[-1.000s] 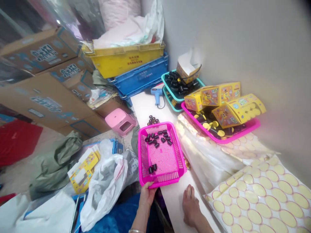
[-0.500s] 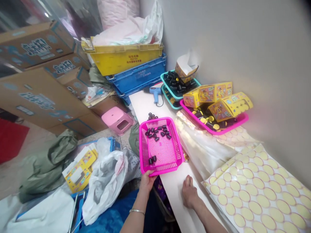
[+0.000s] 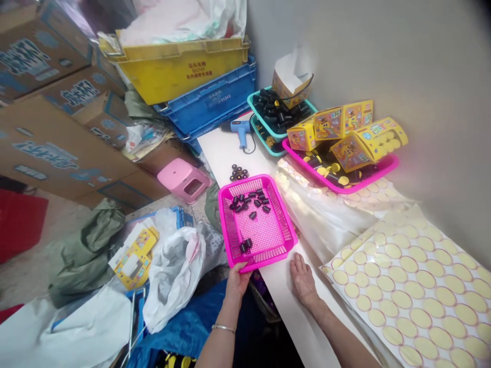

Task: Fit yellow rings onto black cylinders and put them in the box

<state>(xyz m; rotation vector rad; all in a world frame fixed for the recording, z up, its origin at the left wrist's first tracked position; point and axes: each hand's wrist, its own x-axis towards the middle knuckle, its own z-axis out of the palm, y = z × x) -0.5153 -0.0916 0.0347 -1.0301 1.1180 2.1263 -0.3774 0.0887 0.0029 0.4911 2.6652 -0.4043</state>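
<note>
A bright pink mesh basket (image 3: 264, 225) rests on the narrow white table (image 3: 284, 296), partly over its left edge. Several small black cylinders (image 3: 249, 201) lie towards its far end, and a few more sit in the near left corner. My left hand (image 3: 238, 278) grips the near rim, fingers closed over it. My right hand (image 3: 303, 276) lies on the white tabletop just right of the basket's near corner, fingers stretched out, holding nothing. Beyond the basket, several black round pieces (image 3: 238, 173) stand on the table.
A blue heat gun (image 3: 241, 132) lies at the table's far end. Teal baskets (image 3: 251, 99) of black parts and a pink tray (image 3: 345, 189) with yellow boxes (image 3: 368, 143) line the wall. Sticker sheets (image 3: 414, 286) are at right; a pink stool (image 3: 183, 179) and white bag (image 3: 172, 281) at left.
The view has shifted slightly. My right hand has moved forward, nearer the basket's corner, and its fingers are more stretched out. My left hand keeps hold of the rim.
</note>
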